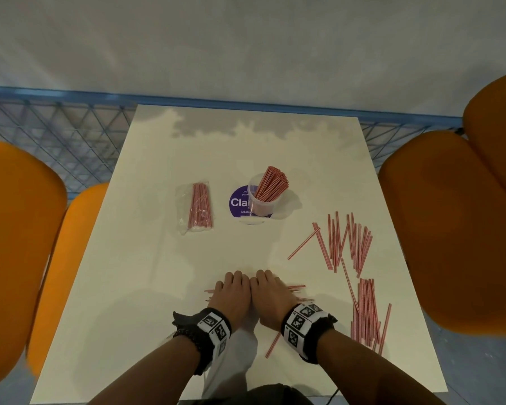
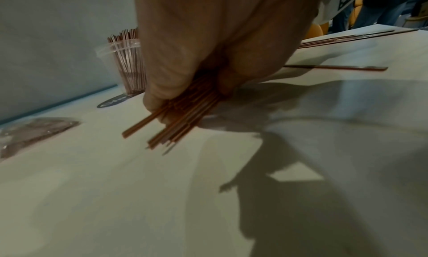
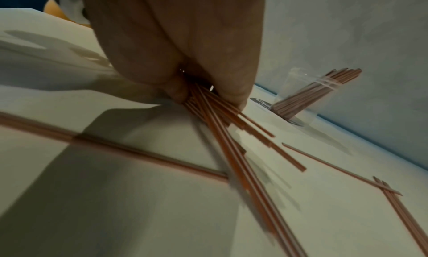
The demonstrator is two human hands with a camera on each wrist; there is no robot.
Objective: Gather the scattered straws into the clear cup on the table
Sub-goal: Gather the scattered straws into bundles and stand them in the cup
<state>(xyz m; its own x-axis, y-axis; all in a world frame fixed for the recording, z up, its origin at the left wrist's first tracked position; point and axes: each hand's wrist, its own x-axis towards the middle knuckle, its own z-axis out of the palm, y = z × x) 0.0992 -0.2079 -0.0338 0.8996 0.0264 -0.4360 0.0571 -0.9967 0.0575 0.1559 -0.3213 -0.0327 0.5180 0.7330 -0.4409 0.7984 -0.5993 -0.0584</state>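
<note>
A clear cup (image 1: pixel 263 200) stands mid-table, holding a leaning sheaf of red-and-white straws (image 1: pixel 272 184); it also shows as the cup (image 2: pixel 122 63) and the cup (image 3: pixel 298 99). Near the table's front, my left hand (image 1: pixel 231 296) and right hand (image 1: pixel 270 296) sit side by side, both gripping one bundle of straws lying crosswise beneath them. The bundle's left ends (image 2: pixel 176 121) stick out past my left fingers. Its right ends (image 3: pixel 234 145) fan out past my right fingers. Loose straws (image 1: pixel 345 241) lie scattered at right, another pile (image 1: pixel 365 311) nearer the front right.
A sealed plastic packet of straws (image 1: pixel 197 206) lies left of the cup. A round purple sticker (image 1: pixel 240 201) sits under the cup. One stray straw (image 1: pixel 273 344) lies by my right wrist. Orange chairs (image 1: pixel 450 229) flank the white table (image 1: pixel 158 258).
</note>
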